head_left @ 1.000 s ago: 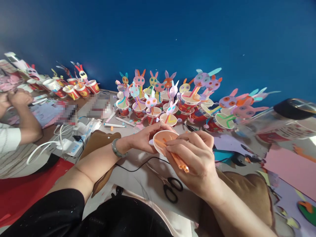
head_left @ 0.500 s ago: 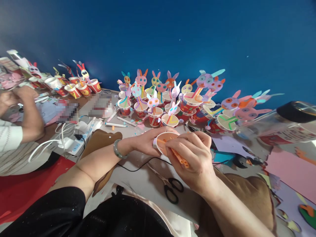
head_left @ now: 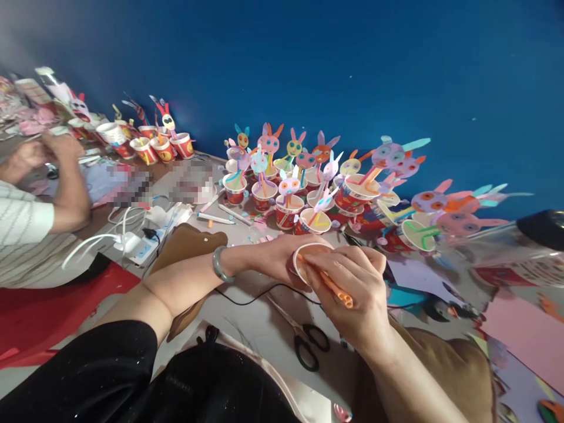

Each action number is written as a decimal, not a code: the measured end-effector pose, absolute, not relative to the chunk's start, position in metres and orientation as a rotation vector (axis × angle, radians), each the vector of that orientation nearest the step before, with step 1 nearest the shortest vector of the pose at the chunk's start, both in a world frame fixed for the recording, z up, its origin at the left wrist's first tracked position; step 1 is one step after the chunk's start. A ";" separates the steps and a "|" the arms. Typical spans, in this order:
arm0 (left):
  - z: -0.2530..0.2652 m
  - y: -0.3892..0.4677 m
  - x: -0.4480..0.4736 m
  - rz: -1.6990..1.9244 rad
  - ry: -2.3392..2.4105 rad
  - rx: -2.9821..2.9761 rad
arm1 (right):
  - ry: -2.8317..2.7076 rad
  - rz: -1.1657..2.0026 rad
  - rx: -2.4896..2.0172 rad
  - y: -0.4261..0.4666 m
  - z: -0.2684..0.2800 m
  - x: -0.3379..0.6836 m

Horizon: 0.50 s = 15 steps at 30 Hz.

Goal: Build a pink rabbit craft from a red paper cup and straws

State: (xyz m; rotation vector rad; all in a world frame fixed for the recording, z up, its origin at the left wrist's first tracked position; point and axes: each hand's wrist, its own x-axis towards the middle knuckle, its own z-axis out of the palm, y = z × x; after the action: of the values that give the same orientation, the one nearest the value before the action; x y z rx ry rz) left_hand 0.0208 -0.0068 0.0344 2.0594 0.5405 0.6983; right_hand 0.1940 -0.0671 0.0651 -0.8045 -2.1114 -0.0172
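My left hand (head_left: 279, 257) is wrapped around the far left side of a white-rimmed paper cup (head_left: 298, 271), its mouth tilted toward me. Its wrist bears a greenish bangle. My right hand (head_left: 359, 285) is closed on a few orange drinking straws (head_left: 338, 290), fingertips at the cup's mouth. The straws' near ends stick out below the fingers; an orange end shows inside the cup. On the table below the hands lie black-handled scissors (head_left: 299, 328). Beyond them stand several paper cups (head_left: 288, 212) with rabbit-like paper faces on straws.
A power strip (head_left: 143, 249) with white cables sits left, near a co-worker's arm (head_left: 73, 188). Brown cloth (head_left: 445, 352) lies under my right forearm. Pink paper (head_left: 524, 335) and a black-lidded clear container (head_left: 506, 252) are at right. A blue wall (head_left: 282, 64) closes the back.
The view has shifted, so most things sit further right. My right hand has turned the straws slightly at the cup's mouth; both hands keep their hold.
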 end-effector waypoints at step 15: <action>0.023 -0.004 0.019 0.737 0.573 2.203 | -2.120 0.030 -0.852 -0.064 0.055 0.194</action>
State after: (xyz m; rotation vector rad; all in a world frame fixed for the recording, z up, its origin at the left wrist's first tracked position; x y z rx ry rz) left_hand 0.0191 -0.0042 0.0227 2.2034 0.5733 0.7375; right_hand 0.1936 -0.0637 0.0551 -0.8524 -2.1199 0.0299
